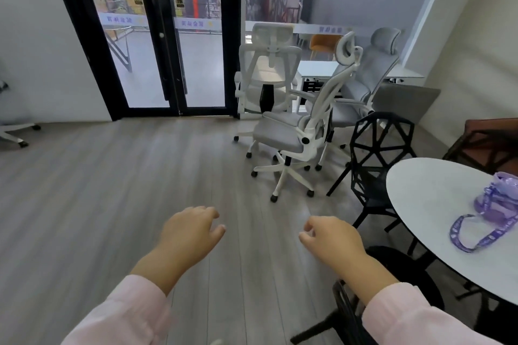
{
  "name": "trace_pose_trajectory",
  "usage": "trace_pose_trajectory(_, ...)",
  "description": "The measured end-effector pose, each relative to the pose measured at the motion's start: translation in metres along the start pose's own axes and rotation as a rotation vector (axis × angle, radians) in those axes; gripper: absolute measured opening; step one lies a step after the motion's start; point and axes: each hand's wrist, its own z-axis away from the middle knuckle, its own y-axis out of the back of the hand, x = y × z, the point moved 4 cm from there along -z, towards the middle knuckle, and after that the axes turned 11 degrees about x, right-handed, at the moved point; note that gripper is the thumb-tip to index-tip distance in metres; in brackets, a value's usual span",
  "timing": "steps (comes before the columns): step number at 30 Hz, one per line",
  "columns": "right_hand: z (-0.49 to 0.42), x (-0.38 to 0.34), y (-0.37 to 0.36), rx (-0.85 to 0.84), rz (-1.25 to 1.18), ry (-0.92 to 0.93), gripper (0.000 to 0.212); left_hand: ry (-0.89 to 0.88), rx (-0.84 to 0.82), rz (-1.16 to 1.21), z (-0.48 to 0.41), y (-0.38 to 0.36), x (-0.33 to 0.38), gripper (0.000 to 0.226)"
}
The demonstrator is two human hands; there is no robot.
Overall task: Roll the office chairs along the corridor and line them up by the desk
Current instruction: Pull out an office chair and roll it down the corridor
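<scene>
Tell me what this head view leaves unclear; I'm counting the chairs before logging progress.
- Far grey chair: base hidden behind the nearest white chair.
- Chair base at the left: cut off by the frame edge.
- Desk: mostly covered by chair backs.
- Door lettering: too blurred to read.
- Left hand and right hand: empty.

Grey plank floor (112,190) carries three white office chairs (288,131), black lattice chair (375,154)

Grey wood-plank floor (117,176) runs to black-framed glass doors (157,36), with daylight coming through them and a plain white wall (30,36) to their left. At right, a black geometric frame chair (378,148) stands just beside a round white worktop (437,204) that carries a purple strap bag (493,204).
</scene>
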Motion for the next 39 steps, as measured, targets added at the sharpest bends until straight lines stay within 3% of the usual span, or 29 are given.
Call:
trace_pose_trajectory(11,-0.227,-0.035,-0.033,0.009,-0.018,-0.115,0.03,-0.112,-0.048,-0.002,-0.256,-0.042,-0.07,0.041)
trace_pose_trajectory(21,-0.418,0.028,-0.061,0.001,-0.021,-0.198,0.027,-0.236,-0.103,0.003,-0.462,-0.122,-0.029,0.04)
trace_pose_trajectory(34,-0.698,0.092,-0.084,-0.103,-0.019,-0.147,0.023,-0.166,-0.198,-0.009,-0.718,-0.207,0.003,0.037)
trace_pose_trajectory(39,-0.774,0.109,-0.124,-0.177,-0.027,-0.202,0.021,-0.228,-0.253,-0.03,-0.8,-0.259,0.013,0.033)
